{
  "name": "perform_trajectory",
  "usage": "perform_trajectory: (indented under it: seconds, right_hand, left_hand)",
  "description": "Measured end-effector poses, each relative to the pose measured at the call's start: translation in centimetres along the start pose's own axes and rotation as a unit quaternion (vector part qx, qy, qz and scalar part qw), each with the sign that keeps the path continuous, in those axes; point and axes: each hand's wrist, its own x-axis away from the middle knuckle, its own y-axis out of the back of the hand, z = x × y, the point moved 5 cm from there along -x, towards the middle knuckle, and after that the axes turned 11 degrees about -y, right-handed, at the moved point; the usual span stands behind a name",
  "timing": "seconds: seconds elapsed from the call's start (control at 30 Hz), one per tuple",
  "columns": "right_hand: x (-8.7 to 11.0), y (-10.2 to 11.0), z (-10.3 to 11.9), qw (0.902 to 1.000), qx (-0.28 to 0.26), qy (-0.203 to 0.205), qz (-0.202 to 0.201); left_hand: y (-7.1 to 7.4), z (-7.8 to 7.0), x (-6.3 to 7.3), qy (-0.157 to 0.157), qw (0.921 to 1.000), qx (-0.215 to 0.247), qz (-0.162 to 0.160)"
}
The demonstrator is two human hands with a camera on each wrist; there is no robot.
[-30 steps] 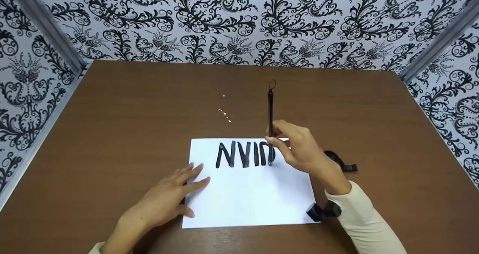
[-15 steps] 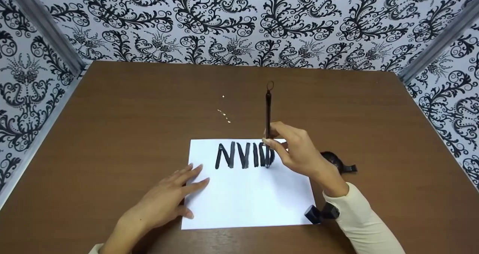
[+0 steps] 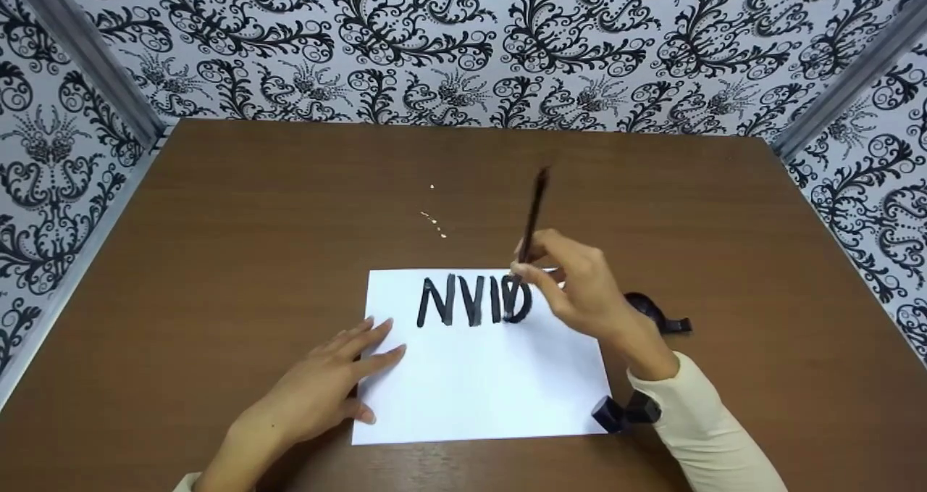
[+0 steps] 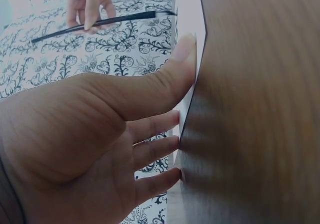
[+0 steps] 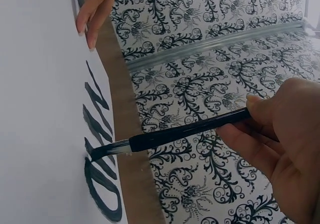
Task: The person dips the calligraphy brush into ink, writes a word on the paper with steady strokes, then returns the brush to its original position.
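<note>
My right hand [image 3: 579, 289] pinches a black paintbrush [image 3: 534, 213] between thumb and fingers, its handle leaning right. In the right wrist view, the dark wet bristles [image 5: 102, 151] meet the paper at the straight stroke of the D. Black painted letters [image 3: 474, 300] reading NVID run along the top of the white sheet of paper [image 3: 478, 390]. At the sheet's left edge my left hand [image 3: 319, 383] rests with fingers spread, fingertips on the paper. Its thumb [image 4: 185, 48] lies over the paper's edge in the left wrist view.
A round black object with a tab [image 3: 659, 314] lies on the brown table [image 3: 253, 260], partly behind my right wrist. A black boxy device [image 3: 626, 411] sits at my right cuff, overlapping the sheet's corner. Small pale specks [image 3: 434, 222] dot the table beyond the paper.
The brush handle has swung from upright to leaning right. Its tip has shifted left from the D's curve to its lower left, and the curve now reaches the straight stroke. My left hand stays put.
</note>
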Motion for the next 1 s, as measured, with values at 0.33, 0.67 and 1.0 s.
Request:
perform_trajectory:
  seconds: [0.33,0.67,1.0]
  right_hand:
    - [0.4,3.4,-0.9,0.9977,-0.024,0.004,-0.063]
    - [1.9,5.4,-3.3,0.9882,0.037,-0.02,-0.148]
    - [1.9,4.5,-3.4,0.9915,0.037,0.005,-0.125]
  left_hand:
    - [-0.2,0.0,-0.1,0.003,1.0,0.005,0.0]
    - [-0.1,0.2,0.2,0.003,1.0,0.006,-0.006]
    - [-0.1,0.1,0.0,0.0,1.0,0.006,-0.003]
